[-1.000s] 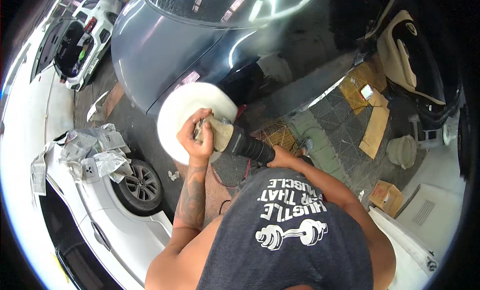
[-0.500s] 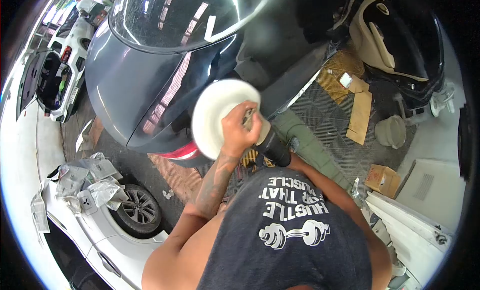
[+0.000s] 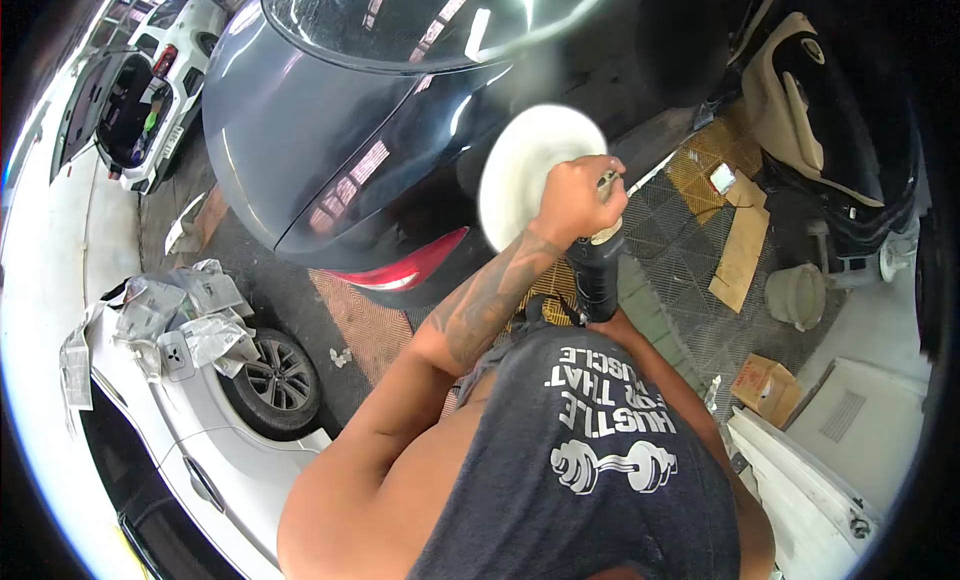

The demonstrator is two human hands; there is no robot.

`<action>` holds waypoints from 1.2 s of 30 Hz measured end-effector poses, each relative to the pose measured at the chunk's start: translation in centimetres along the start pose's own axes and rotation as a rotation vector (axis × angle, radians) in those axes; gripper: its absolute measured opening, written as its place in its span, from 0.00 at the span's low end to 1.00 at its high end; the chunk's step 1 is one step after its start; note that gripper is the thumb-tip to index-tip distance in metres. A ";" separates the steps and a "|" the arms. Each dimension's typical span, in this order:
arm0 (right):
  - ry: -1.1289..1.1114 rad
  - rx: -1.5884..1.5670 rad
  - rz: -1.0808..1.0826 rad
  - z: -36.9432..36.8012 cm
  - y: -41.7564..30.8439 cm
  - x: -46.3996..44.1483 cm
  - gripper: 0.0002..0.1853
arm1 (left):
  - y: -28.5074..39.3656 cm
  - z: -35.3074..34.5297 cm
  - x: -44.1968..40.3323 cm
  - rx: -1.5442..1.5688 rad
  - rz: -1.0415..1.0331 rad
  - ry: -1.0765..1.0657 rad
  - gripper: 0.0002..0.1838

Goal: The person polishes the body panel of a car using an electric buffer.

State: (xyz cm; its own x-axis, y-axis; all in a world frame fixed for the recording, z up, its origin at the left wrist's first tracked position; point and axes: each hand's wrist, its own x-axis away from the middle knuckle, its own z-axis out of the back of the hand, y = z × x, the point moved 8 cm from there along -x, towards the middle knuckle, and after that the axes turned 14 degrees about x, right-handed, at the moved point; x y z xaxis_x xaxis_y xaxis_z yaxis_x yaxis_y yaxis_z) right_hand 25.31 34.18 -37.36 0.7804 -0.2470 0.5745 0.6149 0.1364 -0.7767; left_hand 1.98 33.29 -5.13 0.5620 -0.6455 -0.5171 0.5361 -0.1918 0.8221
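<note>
1. Parked far off at 10 o'clk: white hatchback (image 3: 178,100), rear hatch up.
2. Spread at 9 o'clk: newspaper sheets (image 3: 190,305), draped over front end of near white car (image 3: 185,435) at 8 o'clk. Showing below them: its wheel (image 3: 275,385), w/ multi-spoke rim.
3. Laid on floor approx 8 o'clk, nearer ctr: reddish mat (image 3: 365,315).
4. Filling 10 to 1 o'clk: dk car (image 3: 340,160), glossy, w/ reflections on rear end. Set in its rear corner, just L of ctr: red tail light (image 3: 425,265).
5. Seen at 1 o'clk: round white pad (image 3: 530,170), tilted, over side of dk car behind the light; blurred. Can't tell exact contact w/ paint.
6. Gripping at 2 o'clk w/ L hand (image 3: 580,202): head end of polisher (image 3: 600,270), fingers curled tight round it, just beside pad. Tattooed forearm.
7. Running down approx 3 o'clk: blk body of polisher, toward wearer's waist.
8. Placed at 4 o'clk, at rear end of polisher: R hand (image 3: 613,327), mostly hidden. Can't tell how far closed.
9. Lying at 3 o'clk: cardboard strip (image 3: 740,260); past it, bucket (image 3: 797,295). At 4 o'clk: small carton (image 3: 765,390).
10. Standing at 2 o'clk, far R: detached door (image 3: 800,120), blk/beige.
</note>
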 end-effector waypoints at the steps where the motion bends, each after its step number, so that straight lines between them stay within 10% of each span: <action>1: 0.021 0.064 0.012 -0.5 0.2 -0.2 0.50 | 0.3 0.9 0.6 0.000 -0.007 0.016 0.10; 11: 0.089 0.287 0.107 -7.0 0.6 -2.6 0.57 | 3.4 9.2 5.4 -0.009 0.036 0.063 0.12; 22: -0.246 0.496 0.288 -11.4 -6.7 -3.4 0.35 | 6.4 19.4 13.6 -0.166 0.035 0.316 0.14; 36: -0.109 0.548 0.081 -2.4 -3.4 -3.0 0.39 | 4.6 11.0 5.0 -0.106 0.019 0.185 0.14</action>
State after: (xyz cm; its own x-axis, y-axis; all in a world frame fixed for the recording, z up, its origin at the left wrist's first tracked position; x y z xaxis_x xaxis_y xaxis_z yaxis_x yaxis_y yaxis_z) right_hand 20.62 32.13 -37.04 0.8167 -0.1183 0.5649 0.4992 0.6361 -0.5884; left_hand 0.34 21.09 -1.25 0.6734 -0.4996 -0.5449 0.5822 -0.0958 0.8074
